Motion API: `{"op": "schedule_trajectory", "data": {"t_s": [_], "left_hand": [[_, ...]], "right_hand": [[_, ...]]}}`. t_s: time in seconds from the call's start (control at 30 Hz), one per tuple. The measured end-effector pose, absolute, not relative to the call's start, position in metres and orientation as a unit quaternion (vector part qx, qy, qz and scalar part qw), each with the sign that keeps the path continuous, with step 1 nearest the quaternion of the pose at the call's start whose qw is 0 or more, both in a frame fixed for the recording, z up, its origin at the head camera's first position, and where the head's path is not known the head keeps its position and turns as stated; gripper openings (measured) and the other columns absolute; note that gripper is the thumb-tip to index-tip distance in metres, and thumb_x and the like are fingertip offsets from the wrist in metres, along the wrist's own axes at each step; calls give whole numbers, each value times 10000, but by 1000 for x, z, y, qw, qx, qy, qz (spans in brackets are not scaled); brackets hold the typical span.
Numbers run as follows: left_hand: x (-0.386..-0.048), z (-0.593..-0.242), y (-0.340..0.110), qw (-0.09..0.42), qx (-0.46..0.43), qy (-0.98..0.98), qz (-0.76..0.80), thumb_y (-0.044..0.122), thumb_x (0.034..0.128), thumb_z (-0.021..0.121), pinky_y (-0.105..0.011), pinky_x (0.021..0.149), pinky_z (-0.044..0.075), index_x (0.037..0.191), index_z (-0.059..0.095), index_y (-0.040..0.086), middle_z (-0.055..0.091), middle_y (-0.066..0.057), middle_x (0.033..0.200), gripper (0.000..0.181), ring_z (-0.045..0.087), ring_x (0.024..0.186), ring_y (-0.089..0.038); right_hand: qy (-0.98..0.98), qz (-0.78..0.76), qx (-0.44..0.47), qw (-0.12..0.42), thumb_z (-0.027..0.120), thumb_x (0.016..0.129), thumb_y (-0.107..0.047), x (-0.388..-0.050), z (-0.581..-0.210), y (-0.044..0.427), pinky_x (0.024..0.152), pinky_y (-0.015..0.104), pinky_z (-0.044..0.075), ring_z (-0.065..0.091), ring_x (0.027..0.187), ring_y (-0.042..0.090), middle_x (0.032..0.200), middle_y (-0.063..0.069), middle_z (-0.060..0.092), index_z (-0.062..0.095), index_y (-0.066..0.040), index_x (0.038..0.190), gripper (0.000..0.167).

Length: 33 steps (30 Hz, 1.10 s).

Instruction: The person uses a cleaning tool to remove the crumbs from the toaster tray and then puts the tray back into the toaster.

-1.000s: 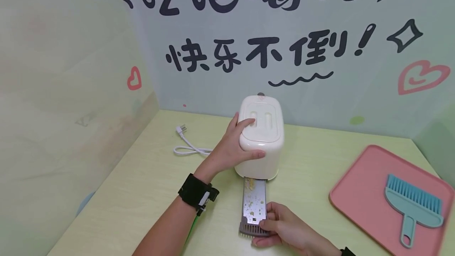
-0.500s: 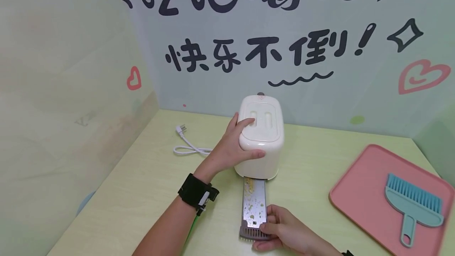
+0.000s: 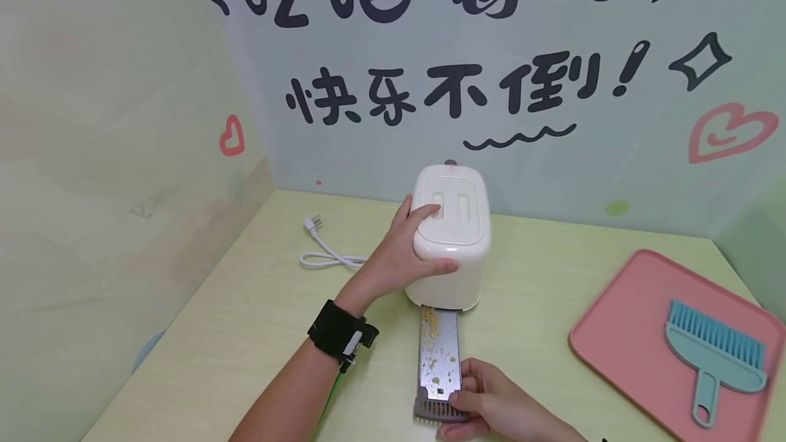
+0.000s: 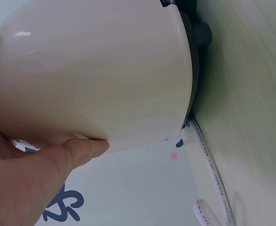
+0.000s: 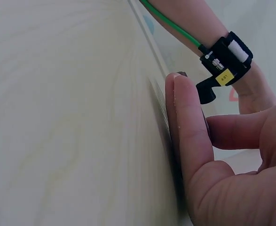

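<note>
1. Left of the white appliance (image 3: 451,237), a plug (image 3: 311,225) and its looped white cord (image 4: 212,165) lie on the tabletop (image 3: 245,305); the cord runs in to the appliance's foot.
2. The left forearm, with a black wristband (image 3: 340,333), slants in from the near left of the white appliance. The left hand (image 3: 396,251) is spread but clamped on that body: thumb across the near face, one finger over onto the top, another along the left side. Its pose matches that of a second ago, so it seems to be bracing the appliance, which stands upright and unshifted.
3. A narrow metal slide tray (image 3: 440,360) sticks out from under the near face of the white appliance. Its slotted grey end (image 3: 441,411) has crept a little farther from the appliance over the last second, so I judge the tray is being eased out. Its inner end is hidden, so it does not look free yet. Yellowish crumbs (image 3: 432,322) cling thickest beside the appliance.
4. Near side of the white appliance and slightly right, the right hand (image 3: 497,401) reaches in low from the right and pinches the grey end, thumb on top, other fingers beside and past its edge. How far they go underneath I cannot tell.
5. Well to the right of the white appliance, a pink tray (image 3: 620,312) carries a blue brush (image 3: 712,353).
</note>
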<state>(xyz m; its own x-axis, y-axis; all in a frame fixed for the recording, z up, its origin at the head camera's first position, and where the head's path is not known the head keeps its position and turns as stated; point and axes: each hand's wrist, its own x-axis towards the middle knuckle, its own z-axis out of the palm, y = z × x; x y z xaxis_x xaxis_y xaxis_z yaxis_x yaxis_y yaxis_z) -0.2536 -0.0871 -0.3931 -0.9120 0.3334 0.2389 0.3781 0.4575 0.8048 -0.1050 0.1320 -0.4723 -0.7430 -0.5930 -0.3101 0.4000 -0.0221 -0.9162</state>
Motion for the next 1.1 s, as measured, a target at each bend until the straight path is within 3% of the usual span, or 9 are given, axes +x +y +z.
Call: {"op": "schedule_trajectory", "data": {"t_s": [0.27,0.4,0.57,0.67,0.83,1.1], "left_hand": [[-254,-394,-87,24,-208,-853,-477,516,794,923,-622,1184,382,1607,404,339,-18,-87,1788,980,230,1596,-372],[-254,-394,-88,25,-208,-855,-474,526,787,924,-628,1181,381,1605,404,347,-18,-73,1788,985,224,1598,-375],[-254,-394,-88,25,-208,-855,-473,524,787,923,-630,1179,383,1603,405,346,-14,-74,1787,983,229,1595,-376],[-254,-395,-88,25,-209,-856,-473,522,789,923,-631,1180,381,1603,405,344,-12,-74,1787,981,230,1594,-373],[-253,-394,-87,23,-209,-855,-474,522,791,921,-631,1182,378,1606,402,339,-12,-76,1787,984,228,1596,-367],[-252,-393,-87,21,-208,-855,-474,510,794,923,-637,1180,379,1606,403,327,-15,-96,1788,981,232,1593,-376]], "right_hand": [[602,-713,-70,352,564,1038,22,-99,-475,135,862,450,644,756,982,322,1095,190,677,414,121,1294,313],[629,-687,-74,355,591,1021,10,-98,-476,140,852,391,645,737,993,253,1060,161,678,459,121,1300,328],[636,-674,-98,364,590,1009,-6,-98,-479,146,798,247,611,718,935,169,1025,116,723,489,110,1271,304],[636,-673,-116,361,591,1004,-22,-96,-483,151,691,181,567,675,820,101,960,82,712,504,99,1245,283],[637,-671,-122,359,588,1005,-52,-89,-485,160,557,148,477,553,659,43,864,31,650,504,81,1219,267],[634,-678,-121,352,567,1013,-43,-89,-489,183,585,149,504,597,695,46,922,62,687,479,108,1249,294]]}}
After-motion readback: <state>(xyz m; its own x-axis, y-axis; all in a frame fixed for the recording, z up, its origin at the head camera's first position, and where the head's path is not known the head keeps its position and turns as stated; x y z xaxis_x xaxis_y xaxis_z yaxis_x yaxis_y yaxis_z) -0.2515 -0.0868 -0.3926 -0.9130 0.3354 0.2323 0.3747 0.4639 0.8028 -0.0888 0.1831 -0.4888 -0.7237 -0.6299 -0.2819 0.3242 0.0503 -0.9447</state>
